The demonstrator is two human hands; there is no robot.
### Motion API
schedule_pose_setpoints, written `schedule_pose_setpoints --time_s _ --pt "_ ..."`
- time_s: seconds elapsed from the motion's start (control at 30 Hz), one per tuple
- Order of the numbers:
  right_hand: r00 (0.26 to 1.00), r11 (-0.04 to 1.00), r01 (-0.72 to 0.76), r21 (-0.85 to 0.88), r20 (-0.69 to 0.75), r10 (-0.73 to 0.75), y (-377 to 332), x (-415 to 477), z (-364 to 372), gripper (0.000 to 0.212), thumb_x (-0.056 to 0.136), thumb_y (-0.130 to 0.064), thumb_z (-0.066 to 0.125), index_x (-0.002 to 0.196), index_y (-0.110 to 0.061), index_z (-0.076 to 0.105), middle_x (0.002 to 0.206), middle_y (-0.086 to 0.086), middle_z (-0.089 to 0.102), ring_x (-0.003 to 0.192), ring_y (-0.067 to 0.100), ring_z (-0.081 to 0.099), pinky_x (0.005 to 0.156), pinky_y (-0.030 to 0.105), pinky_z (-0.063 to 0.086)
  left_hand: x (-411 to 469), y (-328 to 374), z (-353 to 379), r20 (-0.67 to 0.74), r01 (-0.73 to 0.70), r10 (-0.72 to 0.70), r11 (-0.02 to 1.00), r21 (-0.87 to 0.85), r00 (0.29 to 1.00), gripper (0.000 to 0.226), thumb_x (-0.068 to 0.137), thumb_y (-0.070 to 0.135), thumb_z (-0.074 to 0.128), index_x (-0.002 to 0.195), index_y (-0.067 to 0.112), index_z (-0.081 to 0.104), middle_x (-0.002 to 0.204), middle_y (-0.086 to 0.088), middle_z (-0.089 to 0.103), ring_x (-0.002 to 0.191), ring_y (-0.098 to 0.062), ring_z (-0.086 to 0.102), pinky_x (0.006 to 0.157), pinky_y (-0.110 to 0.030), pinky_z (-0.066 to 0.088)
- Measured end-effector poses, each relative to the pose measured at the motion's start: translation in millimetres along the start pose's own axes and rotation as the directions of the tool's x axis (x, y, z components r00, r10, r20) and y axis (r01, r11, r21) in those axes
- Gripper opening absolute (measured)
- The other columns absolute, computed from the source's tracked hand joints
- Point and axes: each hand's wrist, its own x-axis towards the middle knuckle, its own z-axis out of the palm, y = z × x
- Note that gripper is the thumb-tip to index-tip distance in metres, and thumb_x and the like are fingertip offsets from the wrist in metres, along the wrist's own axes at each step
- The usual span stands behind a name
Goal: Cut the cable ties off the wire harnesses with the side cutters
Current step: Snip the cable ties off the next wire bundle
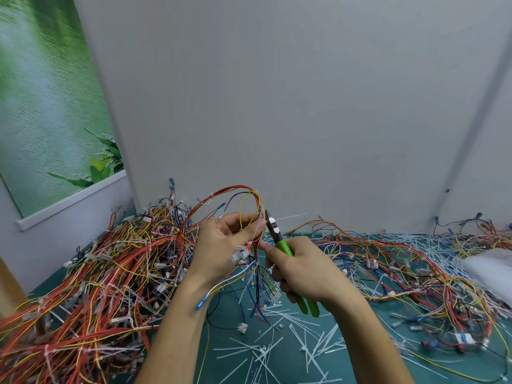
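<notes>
harness [250,206] looped up over the mat, pinched taut in left hand [221,245] to expose a tie; right hand [302,268] wraps green side cutters [279,239], tips at the bundle.

light: bright, even, soft | shadows: faint | blur: edges smeared | distortion: wide-angle bowing at the sides

Nothing legible: no text, label, brand or number can be read. The side cutters [280,240], held in the right hand [304,270], show pale patches above its fingers, too blurred to read.
</notes>
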Motion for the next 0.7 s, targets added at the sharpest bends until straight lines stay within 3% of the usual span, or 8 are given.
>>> schedule_pose_setpoints --time_s 0.13,0.33,0.53,0.7 --pt "1.0 0.999 -0.007 0.036 0.018 0.006 -1.2 -1.5 -0.6 0.042 0.106 -0.041 0.055 0.076 -0.012 0.057 0.049 -0.007 0.049 0.043 0.016 0.047 0.048 0.032 0.049 -1.2 1.0 0.9 0.002 -0.004 0.004 1.0 -0.011 1.0 0.014 0.081 0.015 0.075 0.093 0.006 0.077 0.078 -0.003 0.077 0.066 -0.013 0.072 0.064 -0.02 0.056" --pt "0.999 1.0 0.01 0.027 0.047 -0.011 -2.5 -2.9 0.0 0.038 0.106 -0.04 0.053 0.087 -0.007 0.057 0.073 0.011 0.057 0.059 0.018 0.057 0.058 0.031 0.054 -1.2 0.9 0.7 0.017 -0.005 0.005 1.0 -0.003 1.0 0.017 0.077 0.02 0.077 0.09 0.01 0.079 0.079 -0.006 0.078 0.065 -0.015 0.071 0.064 -0.022 0.057" --pt "1.0 1.0 -0.009 0.03 0.019 0.008 -0.1 -0.8 0.5 0.04 0.106 -0.039 0.055 0.077 -0.012 0.057 0.053 -0.003 0.051 0.045 0.017 0.049 0.05 0.033 0.051 -0.6 -1.0 0.7 0.004 0.004 -0.004 1.0 0.008 1.0 0.006 0.083 0.012 0.076 0.088 0.009 0.078 0.077 -0.008 0.077 0.064 -0.016 0.072 0.064 -0.021 0.057" --pt "1.0 1.0 -0.013 0.023 0.008 0.013 0.0 0.9 0.9 0.04 0.105 -0.041 0.055 0.075 -0.014 0.056 0.049 -0.006 0.05 0.042 0.016 0.048 0.049 0.033 0.049 -1.7 2.0 1.6 0.011 -0.001 0.001 1.0 -0.002 1.0 0.015 0.077 0.02 0.077 0.087 0.009 0.078 0.075 -0.007 0.077 0.061 -0.016 0.072 0.061 -0.021 0.056"
